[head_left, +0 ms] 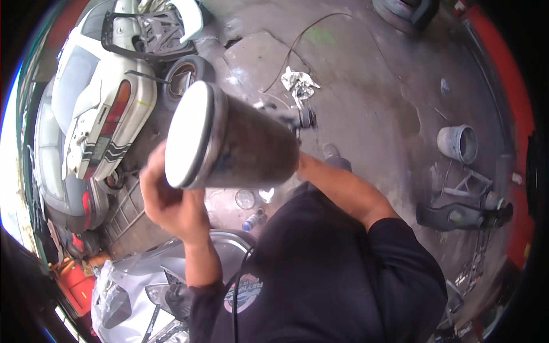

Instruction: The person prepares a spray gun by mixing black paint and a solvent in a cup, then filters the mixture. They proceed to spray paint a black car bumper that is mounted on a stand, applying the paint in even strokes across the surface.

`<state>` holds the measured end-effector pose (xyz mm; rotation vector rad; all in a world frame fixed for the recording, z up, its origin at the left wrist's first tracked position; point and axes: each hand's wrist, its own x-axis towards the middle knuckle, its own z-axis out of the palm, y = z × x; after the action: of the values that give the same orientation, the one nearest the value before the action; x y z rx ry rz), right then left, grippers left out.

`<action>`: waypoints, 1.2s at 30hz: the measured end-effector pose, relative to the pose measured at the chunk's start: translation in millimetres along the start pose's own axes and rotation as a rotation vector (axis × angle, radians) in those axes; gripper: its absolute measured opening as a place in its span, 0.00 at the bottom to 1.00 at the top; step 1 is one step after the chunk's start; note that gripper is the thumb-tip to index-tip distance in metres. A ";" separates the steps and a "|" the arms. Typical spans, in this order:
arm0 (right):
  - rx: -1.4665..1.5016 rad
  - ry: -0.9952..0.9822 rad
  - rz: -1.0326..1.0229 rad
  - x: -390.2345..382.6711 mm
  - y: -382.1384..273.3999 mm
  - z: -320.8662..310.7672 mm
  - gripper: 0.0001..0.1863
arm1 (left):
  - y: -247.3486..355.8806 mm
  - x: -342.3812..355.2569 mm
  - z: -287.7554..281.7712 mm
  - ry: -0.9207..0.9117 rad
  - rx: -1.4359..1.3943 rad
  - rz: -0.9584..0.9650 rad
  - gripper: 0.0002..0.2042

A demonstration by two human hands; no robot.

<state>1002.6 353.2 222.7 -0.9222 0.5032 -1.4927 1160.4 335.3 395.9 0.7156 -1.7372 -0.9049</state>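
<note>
A large dark cylindrical cup [246,143] with a white lid [187,132] is held up tilted before me, with a metal fitting [305,118] behind it, like part of a spray gun. My left hand [174,206] is closed in a curl at the lid's lower left edge; what its fingertips hold is hidden. My right hand [303,167] reaches to the far end of the cup, its fingers hidden behind it.
White car [108,123], loose panel [143,34], tire [203,71] and ladder [123,214] at left; plastic-covered car part [123,297] lower left; hose [320,17] and crumpled paper [300,83] on the floor; bucket [457,143], dark part [434,216] and red vehicle [509,86] at right.
</note>
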 end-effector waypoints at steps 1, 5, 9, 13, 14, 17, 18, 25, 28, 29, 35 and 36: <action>-0.102 -0.033 -0.004 -10.3 -13.5 -2.6 0.20 | -3.1 12.2 9.9 -0.035 0.034 0.008 0.28; -0.055 -0.197 0.119 -27.5 -40.4 -1.1 0.18 | -20.1 51.6 22.5 -0.328 -0.027 -0.009 0.36; 0.239 -0.344 0.351 -52.4 -58.2 -5.0 0.25 | -34.0 68.5 55.6 -0.648 -0.282 -0.036 0.43; 0.400 -0.447 0.430 -86.1 -58.0 -11.6 0.32 | -27.1 61.3 101.7 -0.817 -0.448 -0.099 0.51; 0.406 -0.444 0.430 -94.9 -58.3 -13.5 0.31 | -29.5 57.8 109.2 -0.846 -0.468 -0.112 0.53; 0.262 -0.328 0.499 -126.1 -61.3 -22.7 0.29 | -24.9 30.3 135.7 -0.745 -0.513 -0.135 0.55; 0.188 -0.269 0.533 -138.5 -64.7 -26.3 0.29 | -19.7 25.8 142.7 -0.707 -0.433 -0.130 0.54; -0.780 0.254 0.328 -225.7 -132.0 -24.9 0.30 | 7.8 -20.9 171.7 -0.399 0.022 -0.061 0.51; -1.195 0.538 0.037 -251.4 -130.0 -29.5 0.27 | 24.3 -36.1 195.4 -0.368 0.119 -0.036 0.49; -1.292 0.614 -0.027 -257.4 -130.9 -31.2 0.28 | 31.0 -39.8 201.8 -0.371 0.146 -0.055 0.48; -1.463 0.690 -0.173 -290.8 -143.6 -59.7 0.28 | 59.2 -56.6 231.6 -0.416 0.089 0.019 0.48; -1.466 0.674 -0.206 -295.7 -147.1 -67.3 0.28 | 71.6 -57.1 235.4 -0.442 0.066 0.001 0.50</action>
<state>839.0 647.9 222.7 -1.5404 2.2179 -1.4715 952.0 476.8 377.5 0.5844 -2.1631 -1.0666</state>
